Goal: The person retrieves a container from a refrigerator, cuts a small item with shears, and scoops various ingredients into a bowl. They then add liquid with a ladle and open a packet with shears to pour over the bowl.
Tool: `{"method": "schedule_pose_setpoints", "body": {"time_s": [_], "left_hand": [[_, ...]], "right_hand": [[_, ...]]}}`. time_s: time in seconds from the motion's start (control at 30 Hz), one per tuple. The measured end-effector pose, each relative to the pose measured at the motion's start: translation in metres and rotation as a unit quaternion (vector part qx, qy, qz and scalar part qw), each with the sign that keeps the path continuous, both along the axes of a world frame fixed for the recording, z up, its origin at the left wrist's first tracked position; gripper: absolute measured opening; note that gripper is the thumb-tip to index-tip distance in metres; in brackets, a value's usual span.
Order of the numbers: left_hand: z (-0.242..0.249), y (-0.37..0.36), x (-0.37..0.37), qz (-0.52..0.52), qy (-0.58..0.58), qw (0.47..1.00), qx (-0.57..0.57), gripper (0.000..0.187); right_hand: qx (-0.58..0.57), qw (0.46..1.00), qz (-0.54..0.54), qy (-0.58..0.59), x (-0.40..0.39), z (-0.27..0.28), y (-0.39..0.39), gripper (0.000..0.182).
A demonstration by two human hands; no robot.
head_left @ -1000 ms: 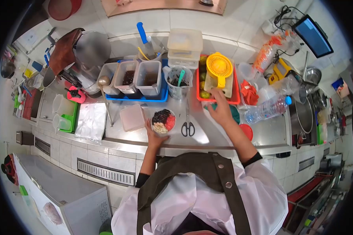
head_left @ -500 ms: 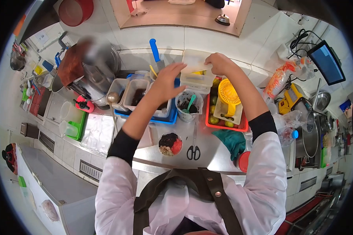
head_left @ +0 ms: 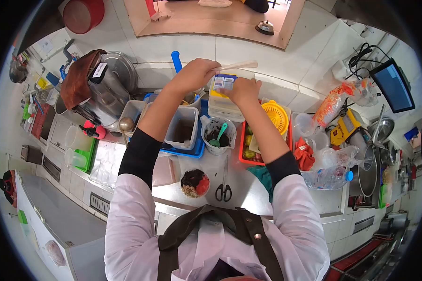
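My left hand is closed on one end of a whitish translucent lid, which is tilted nearly edge-on above a clear plastic container. Inside the container's top lies a yellow and blue packet. My right hand is at the container's mouth, its thumb side against the packet; the hand itself hides its other fingers. Below stands a clear measuring jug with dark contents and a green spoon. Nearer me are a cup of dark, red and beige toppings and black-handled scissors.
Left of the jug, plastic tubs stand in a blue tray, with a ladle beside them. A red basket of fruit holds a yellow juicer. A water bottle lies at right.
My left hand has moved up and taken the lid, which now stands tilted. My right hand has come down into the container's mouth, and the packet is uncovered. The view has shifted slightly.
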State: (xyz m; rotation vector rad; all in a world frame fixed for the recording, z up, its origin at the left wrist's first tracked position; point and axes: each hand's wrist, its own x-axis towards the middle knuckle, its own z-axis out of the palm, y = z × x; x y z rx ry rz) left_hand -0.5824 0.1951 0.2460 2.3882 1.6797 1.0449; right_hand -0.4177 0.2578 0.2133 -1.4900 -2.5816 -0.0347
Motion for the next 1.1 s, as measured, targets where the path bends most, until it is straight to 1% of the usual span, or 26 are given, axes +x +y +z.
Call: {"method": "schedule_pose_setpoints", "body": {"time_s": [0.07, 0.17, 0.23, 0.3, 0.4, 0.5, 0.53, 0.63, 0.73, 0.83, 0.93, 1.1], "left_hand": [[0.001, -0.002, -0.001, 0.001, 0.004, 1.0, -0.001, 0.021], [0.005, -0.005, -0.002, 0.008, 0.013, 1.0, -0.014, 0.021], [0.007, -0.004, -0.002, 0.008, 0.008, 1.0, -0.023, 0.021], [0.003, 0.001, -0.001, 0.014, -0.002, 1.0, -0.008, 0.019], [0.004, 0.005, 0.0, 0.014, 0.015, 1.0, -0.01, 0.02], [0.008, 0.008, 0.001, 0.012, 0.031, 0.999, -0.019, 0.021], [0.008, 0.009, 0.002, 0.012, 0.033, 0.999, -0.024, 0.02], [0.007, 0.009, 0.002, 0.015, 0.032, 0.999, -0.018, 0.02], [0.007, 0.007, 0.0, 0.001, 0.021, 1.0, -0.008, 0.02], [0.007, 0.005, 0.0, 0.001, 0.016, 1.0, -0.01, 0.02], [0.007, 0.004, 0.001, 0.001, 0.016, 1.0, -0.017, 0.02], [0.005, 0.004, 0.002, 0.002, 0.012, 1.0, -0.01, 0.02]], "right_hand": [[-0.057, 0.998, -0.002, -0.042, -0.009, -0.01, 0.014, 0.051], [-0.102, 0.994, -0.021, 0.016, -0.006, -0.011, 0.024, 0.054], [-0.102, 0.991, -0.034, 0.08, 0.002, -0.009, 0.029, 0.047], [-0.1, 0.984, -0.049, 0.14, 0.011, -0.006, 0.034, 0.041], [-0.123, 0.98, -0.031, 0.152, 0.018, -0.005, 0.041, 0.034], [-0.233, 0.953, -0.023, 0.193, 0.004, -0.036, 0.076, 0.03], [-0.279, 0.949, -0.021, 0.146, 0.0, -0.023, 0.068, 0.033], [-0.101, 0.989, -0.073, 0.083, -0.009, -0.016, 0.035, 0.038], [-0.123, 0.986, -0.05, 0.098, -0.008, -0.012, 0.026, 0.044], [-0.168, 0.981, -0.067, 0.075, -0.01, -0.002, 0.019, 0.044], [-0.15, 0.985, -0.066, 0.046, -0.014, -0.001, 0.015, 0.044], [-0.053, 0.996, -0.059, 0.045, -0.026, -0.012, 0.006, 0.029]]}}
